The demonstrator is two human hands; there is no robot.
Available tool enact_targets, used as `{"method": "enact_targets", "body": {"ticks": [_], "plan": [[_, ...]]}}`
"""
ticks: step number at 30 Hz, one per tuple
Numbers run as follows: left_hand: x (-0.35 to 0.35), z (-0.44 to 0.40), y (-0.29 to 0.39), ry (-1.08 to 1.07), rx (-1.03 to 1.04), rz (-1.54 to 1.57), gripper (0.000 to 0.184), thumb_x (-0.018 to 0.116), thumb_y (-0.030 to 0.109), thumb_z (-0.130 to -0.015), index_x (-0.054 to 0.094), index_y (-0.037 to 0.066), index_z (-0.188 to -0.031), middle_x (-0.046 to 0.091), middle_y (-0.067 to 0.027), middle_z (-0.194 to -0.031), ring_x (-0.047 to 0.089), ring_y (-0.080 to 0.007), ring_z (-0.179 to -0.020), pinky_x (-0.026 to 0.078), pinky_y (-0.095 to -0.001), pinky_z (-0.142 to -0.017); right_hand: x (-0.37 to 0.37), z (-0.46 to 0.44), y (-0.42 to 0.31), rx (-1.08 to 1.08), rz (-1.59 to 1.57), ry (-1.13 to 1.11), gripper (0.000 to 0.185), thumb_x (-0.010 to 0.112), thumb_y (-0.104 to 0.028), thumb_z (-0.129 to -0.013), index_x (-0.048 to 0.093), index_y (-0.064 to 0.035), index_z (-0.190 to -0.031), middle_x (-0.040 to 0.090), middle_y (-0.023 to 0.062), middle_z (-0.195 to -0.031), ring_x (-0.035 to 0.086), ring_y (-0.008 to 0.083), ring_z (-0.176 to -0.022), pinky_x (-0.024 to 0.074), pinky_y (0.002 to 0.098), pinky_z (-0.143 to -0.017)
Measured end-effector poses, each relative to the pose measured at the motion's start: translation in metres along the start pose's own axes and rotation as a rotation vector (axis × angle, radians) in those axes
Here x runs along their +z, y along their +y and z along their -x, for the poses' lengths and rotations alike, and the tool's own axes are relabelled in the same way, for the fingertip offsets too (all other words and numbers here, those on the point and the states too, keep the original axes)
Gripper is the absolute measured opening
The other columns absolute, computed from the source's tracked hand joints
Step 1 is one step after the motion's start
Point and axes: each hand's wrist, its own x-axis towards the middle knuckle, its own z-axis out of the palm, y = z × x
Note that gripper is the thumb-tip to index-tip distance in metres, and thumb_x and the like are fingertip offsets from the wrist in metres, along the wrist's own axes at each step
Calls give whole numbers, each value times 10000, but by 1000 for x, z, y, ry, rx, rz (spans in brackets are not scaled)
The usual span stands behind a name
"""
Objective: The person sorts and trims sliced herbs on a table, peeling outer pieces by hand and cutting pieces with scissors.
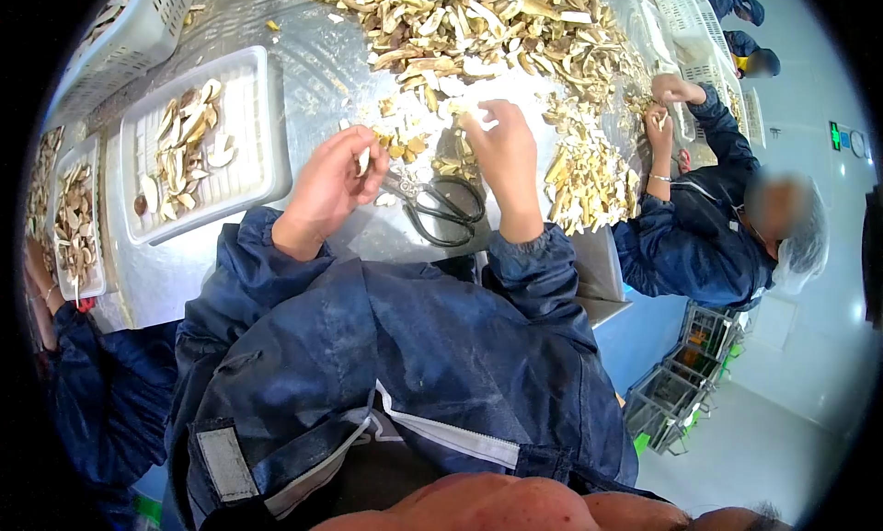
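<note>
Between the thumb and fingers of my left hand (333,189) is a pale mushroom slice (363,161). My right hand (506,158) is over the small mushroom pieces (405,135) in front of me, its thumb and forefinger apart, with nothing visible held. Scissors with black handles (445,209) lie on the metal table between my hands, their blades pointing toward the small pieces. Beyond my hands spreads a large heap of sliced mushrooms (487,25). More cut pieces (589,181) form a pile to the right of my right hand.
A white tray (267,135) with some mushroom slices stands left of my left hand. Farther left are a smaller tray (99,209) and a white crate (166,25). At right, a co-worker (704,218) handles mushrooms; another person's sleeve (110,384) shows at lower left.
</note>
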Motion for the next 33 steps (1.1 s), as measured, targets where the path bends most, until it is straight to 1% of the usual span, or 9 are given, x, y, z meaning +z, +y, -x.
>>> {"method": "enact_targets", "body": {"ticks": [3, 9, 12, 13, 19, 24, 27, 30, 33], "plan": [[1, -1, -2, -2, 15, -1, 181, 449, 217, -1026, 537, 66, -982, 569, -46, -869, 477, -109, -626, 361, -232, -507, 10, -2, -13, -99, 226, 22, 389, 743, -236, -817, 591, -51, -1125, 662, 187, -910, 649, 407, -807, 519, 465, -691], [-3, -1, -1, -67, 8, -5, 136, 488, 180, -1011, 555, 62, -1021, 576, -38, -896, 496, -100, -654, 382, -224, -514, 3, 3, -2, 16, 61, -10, 365, 706, -146, -828, 612, -18, -1157, 685, 200, -872, 663, 391, -770, 529, 449, -689], [-3, -1, -1, -79, 0, 0, 147, 511, 178, -1001, 591, 57, -1021, 595, -31, -892, 517, -93, -653, 401, -224, -534, -6, 12, 6, 88, -114, -2, 389, 675, -85, -828, 607, 6, -1200, 692, 197, -843, 676, 341, -745, 535, 395, -682], [-3, -1, -2, -80, 3, -2, 146, 513, 177, -1001, 591, 56, -1026, 593, -29, -892, 517, -92, -653, 400, -223, -535, -7, 13, 10, 133, -250, -33, 379, 666, -44, -852, 589, 28, -1217, 705, 105, -873, 666, 171, -748, 509, 299, -631], [-4, -2, -5, -57, 34, -51, 168, 537, 200, -1009, 592, 56, -1074, 582, -21, -895, 519, -91, -657, 408, -229, -547, -21, 20, 0, 335, -831, -202, 316, 640, -1, -875, 609, 49, -1186, 671, 37, -894, 621, 90, -834, 497, 230, -747], [14, 3, -3, 2, 84, 25, 237, 542, 246, -1023, 595, 52, -1149, 597, -21, -926, 564, -97, -752, 454, -240, -633, -17, 40, -37, 270, -1094, -421, 265, 674, -7, -897, 640, 15, -1159, 697, 31, -894, 645, 110, -800, 499, 228, -733], [13, 4, -5, -42, 86, 31, 254, 540, 250, -1025, 595, 51, -1172, 628, -33, -967, 601, -108, -845, 479, -248, -686, -13, 48, -58, 285, -1078, -516, 192, 685, -66, -921, 664, 24, -1089, 692, 39, -901, 636, 80, -795, 509, 217, -710], [-1, -3, -10, -54, 28, 44, 248, 530, 249, -1025, 609, 45, -1142, 655, -48, -968, 630, -128, -845, 498, -256, -702, -9, 31, -37, 243, -708, -384, 134, 674, -109, -936, 704, 8, -993, 705, 31, -837, 631, 76, -753, 499, 227, -657], [-8, -4, -10, -70, -45, 107, 253, 509, 257, -1029, 623, 36, -1076, 660, -56, -923, 641, -140, -808, 508, -263, -705, -5, 8, -22, 74, -267, -97, 186, 697, -200, -889, 725, -19, -921, 723, 115, -804, 683, 231, -695, 518, 324, -637]]}}
